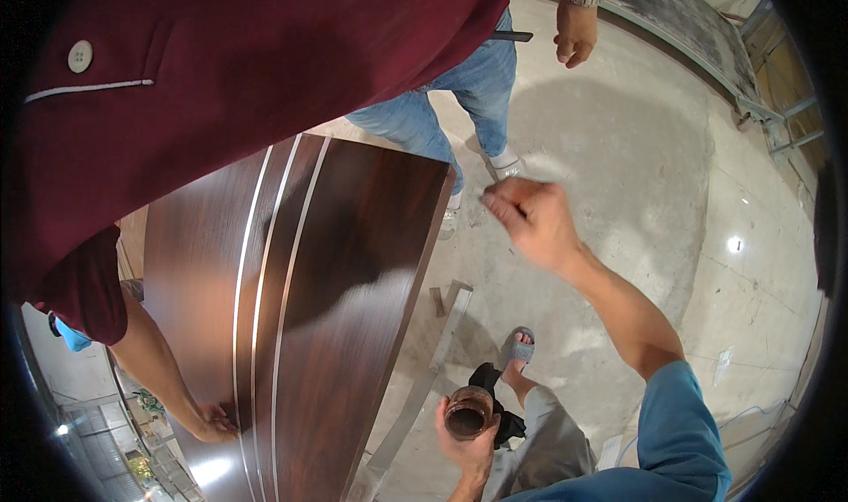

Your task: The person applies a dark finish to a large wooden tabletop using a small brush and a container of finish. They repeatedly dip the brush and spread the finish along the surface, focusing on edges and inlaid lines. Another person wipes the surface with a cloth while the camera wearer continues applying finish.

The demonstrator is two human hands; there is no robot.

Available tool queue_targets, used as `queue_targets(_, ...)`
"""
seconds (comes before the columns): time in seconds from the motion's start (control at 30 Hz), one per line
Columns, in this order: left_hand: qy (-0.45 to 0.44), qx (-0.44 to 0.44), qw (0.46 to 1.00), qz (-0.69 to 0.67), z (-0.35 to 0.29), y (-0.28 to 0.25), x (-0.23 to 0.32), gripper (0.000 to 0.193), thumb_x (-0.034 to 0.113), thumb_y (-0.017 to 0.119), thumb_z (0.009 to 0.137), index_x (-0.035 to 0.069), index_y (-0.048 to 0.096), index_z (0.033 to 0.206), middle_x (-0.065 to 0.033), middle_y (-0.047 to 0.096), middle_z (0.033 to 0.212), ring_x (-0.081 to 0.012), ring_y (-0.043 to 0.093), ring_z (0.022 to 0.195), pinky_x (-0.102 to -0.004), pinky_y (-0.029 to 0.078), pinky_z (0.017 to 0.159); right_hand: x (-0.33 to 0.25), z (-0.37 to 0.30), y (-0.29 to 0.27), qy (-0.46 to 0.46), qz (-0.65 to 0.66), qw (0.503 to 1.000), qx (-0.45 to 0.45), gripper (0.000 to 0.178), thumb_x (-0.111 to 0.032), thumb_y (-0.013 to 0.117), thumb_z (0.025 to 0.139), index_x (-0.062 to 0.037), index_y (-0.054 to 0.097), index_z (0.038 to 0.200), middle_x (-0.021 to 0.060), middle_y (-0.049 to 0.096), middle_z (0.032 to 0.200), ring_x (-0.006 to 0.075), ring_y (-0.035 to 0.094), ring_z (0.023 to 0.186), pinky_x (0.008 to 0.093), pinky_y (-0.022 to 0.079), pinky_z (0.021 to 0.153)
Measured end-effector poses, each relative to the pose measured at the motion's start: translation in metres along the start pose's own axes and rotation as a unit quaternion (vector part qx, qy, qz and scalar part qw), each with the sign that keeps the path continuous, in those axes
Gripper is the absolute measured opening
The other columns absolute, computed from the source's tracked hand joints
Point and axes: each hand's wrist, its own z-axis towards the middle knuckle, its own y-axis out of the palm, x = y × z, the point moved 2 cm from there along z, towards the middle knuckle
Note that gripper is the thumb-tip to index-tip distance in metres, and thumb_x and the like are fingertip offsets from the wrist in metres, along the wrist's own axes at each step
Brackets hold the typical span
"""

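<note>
My left hand (465,456) is wrapped around a clear round jar (469,392) with dark brown contents, low in the head view. A black cloth (508,426) hangs beside the jar. My right hand (541,225) is raised, to the right of a dark wood-grain panel (353,219), with thumb and fingers pinched together. Whatever it may hold is too small or hidden to make out. The panel carries several light lengthwise strips (287,277). Neither of my hands touches it.
A person in a maroon shirt (265,42) leans over the panel. One of their hands (212,422) rests on its left side; the other (577,38), with a watch, hangs at the top. A metal bar (446,325) lies on the floor. A long grey-topped bench (671,25) stands upper right.
</note>
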Motion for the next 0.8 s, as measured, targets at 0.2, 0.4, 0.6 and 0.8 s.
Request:
queue_targets(0.2, -0.002, -0.017, 0.999, 0.045, 0.008, 0.001, 0.009, 0.101, 0.010, 0.096, 0.062, -0.004, 0.040, 0.145, -0.0167, 0.054, 0.136, -0.0267, 0.057, 0.123, -0.0371, 0.047, 0.105, 0.004, 0.007, 0.011, 0.033, 0.028, 0.999, -0.008, 0.015, -0.010, 0.067, 0.093, 0.0031, 0.070, 0.086, 0.0151, 0.068, 0.075, 0.0293, 0.062, 0.063, 0.0358, 0.048, 0.061)
queue_targets(0.4, 0.022, 0.002, 0.999, 0.037, 0.004, -0.001, 0.004, 0.103, 0.010, 0.097, 0.061, -0.003, 0.040, 0.146, -0.0164, 0.053, 0.137, -0.0273, 0.056, 0.124, -0.0383, 0.047, 0.106, -0.002, 0.005, 0.008, 0.076, 0.068, 0.995, -0.019, 0.015, -0.011, 0.067, 0.093, 0.0025, 0.071, 0.088, 0.0150, 0.069, 0.077, 0.0255, 0.064, 0.066, 0.0346, 0.049, 0.063)
queue_targets(0.6, -0.007, 0.006, 1.000, -0.013, 0.000, -0.001, -0.003, 0.102, 0.010, 0.096, 0.062, -0.004, 0.040, 0.146, -0.0163, 0.052, 0.139, -0.0272, 0.055, 0.125, -0.0381, 0.045, 0.107, -0.003, -0.007, 0.015, 0.031, 0.042, 0.998, -0.043, 0.015, -0.011, 0.068, 0.092, 0.0030, 0.072, 0.090, 0.0135, 0.068, 0.074, 0.0182, 0.061, 0.065, 0.0335, 0.047, 0.062)
queue_targets(0.8, -0.017, 0.015, 1.000, 0.012, 0.000, -0.006, -0.006, 0.104, 0.003, 0.091, 0.058, -0.004, 0.038, 0.147, -0.0151, 0.050, 0.139, -0.0271, 0.054, 0.126, -0.0401, 0.045, 0.108, 0.011, 0.008, -0.005, 0.133, 0.077, 0.988, 0.020, 0.011, -0.007, 0.069, 0.091, 0.0037, 0.071, 0.090, 0.0099, 0.066, 0.072, 0.0099, 0.056, 0.065, 0.0294, 0.045, 0.061)
